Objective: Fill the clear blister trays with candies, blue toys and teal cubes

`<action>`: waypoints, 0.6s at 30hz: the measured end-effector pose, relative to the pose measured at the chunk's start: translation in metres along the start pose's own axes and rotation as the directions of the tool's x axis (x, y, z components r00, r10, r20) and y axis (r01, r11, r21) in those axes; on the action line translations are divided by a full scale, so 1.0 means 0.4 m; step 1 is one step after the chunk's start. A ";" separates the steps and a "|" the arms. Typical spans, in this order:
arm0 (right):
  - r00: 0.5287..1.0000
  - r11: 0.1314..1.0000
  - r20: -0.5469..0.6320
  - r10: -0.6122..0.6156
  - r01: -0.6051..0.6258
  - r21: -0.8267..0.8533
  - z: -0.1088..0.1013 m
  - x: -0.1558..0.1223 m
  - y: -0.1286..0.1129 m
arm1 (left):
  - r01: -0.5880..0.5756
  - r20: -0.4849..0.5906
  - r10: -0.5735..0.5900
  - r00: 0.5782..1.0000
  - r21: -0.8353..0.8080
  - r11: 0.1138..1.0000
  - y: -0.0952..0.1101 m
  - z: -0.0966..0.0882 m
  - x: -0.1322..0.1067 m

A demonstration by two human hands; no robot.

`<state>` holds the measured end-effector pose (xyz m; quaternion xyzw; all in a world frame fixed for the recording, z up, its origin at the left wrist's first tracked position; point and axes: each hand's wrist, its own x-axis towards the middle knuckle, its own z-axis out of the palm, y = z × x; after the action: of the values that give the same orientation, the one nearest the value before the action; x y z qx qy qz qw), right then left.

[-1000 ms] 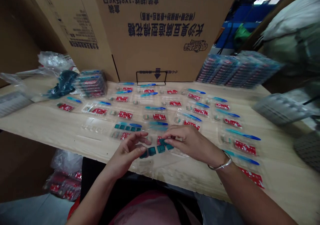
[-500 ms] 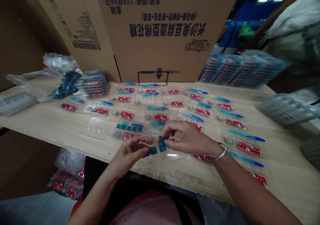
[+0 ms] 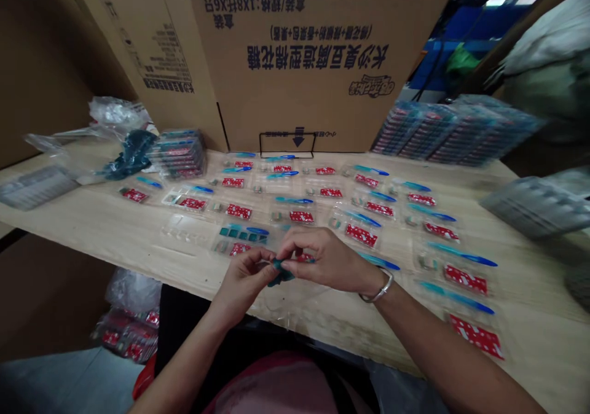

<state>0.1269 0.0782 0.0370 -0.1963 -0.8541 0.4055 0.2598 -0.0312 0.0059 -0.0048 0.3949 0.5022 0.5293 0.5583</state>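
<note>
Near the table's front edge, my left hand [image 3: 246,282] and my right hand [image 3: 318,257] meet fingertip to fingertip. Both pinch small dark teal squares [image 3: 281,274], bunched between them and partly covered by the fingers; whether the squares are joined cannot be made out. A silver bangle [image 3: 380,288] circles my right wrist. Just beyond my left hand lies a clear tray with a row of similar teal squares [image 3: 243,235], a blue pen-like stick [image 3: 257,231] and a red patterned packet [image 3: 239,249]. Another red packet [image 3: 305,258] shows partly behind my right fingers.
Several clear trays with red packets [image 3: 362,234] and blue sticks [image 3: 461,254] cover the table [image 3: 184,260]. Filled trays are stacked at back left [image 3: 179,156] and back right [image 3: 456,131]. A large carton [image 3: 322,94] stands behind; nested clear trays [image 3: 534,205] sit right.
My hands have come together; my right hand moved left towards my left. The teal squares, spread apart between the hands before, are now bunched at the fingertips. The view has shifted slightly.
</note>
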 end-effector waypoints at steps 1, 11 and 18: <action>1.000 1.000 0.012 -0.016 0.016 0.001 -0.001 0.000 -0.001 | 0.002 0.000 -0.002 1.000 -0.003 1.000 0.001 0.002 0.000; 0.999 0.962 -0.040 -0.034 0.022 -0.274 -0.134 -0.108 0.001 | 0.033 -0.016 -0.033 0.999 -0.028 0.999 -0.002 -0.026 0.006; 0.998 0.959 0.039 -0.042 0.052 -0.278 -0.071 -0.130 0.016 | 0.038 -0.007 -0.039 0.999 -0.122 0.992 -0.017 -0.025 0.005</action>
<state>0.1857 0.0703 0.0325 -0.2040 -0.9113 0.2780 0.2249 -0.0397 0.0063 -0.0136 0.3478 0.4789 0.5500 0.5893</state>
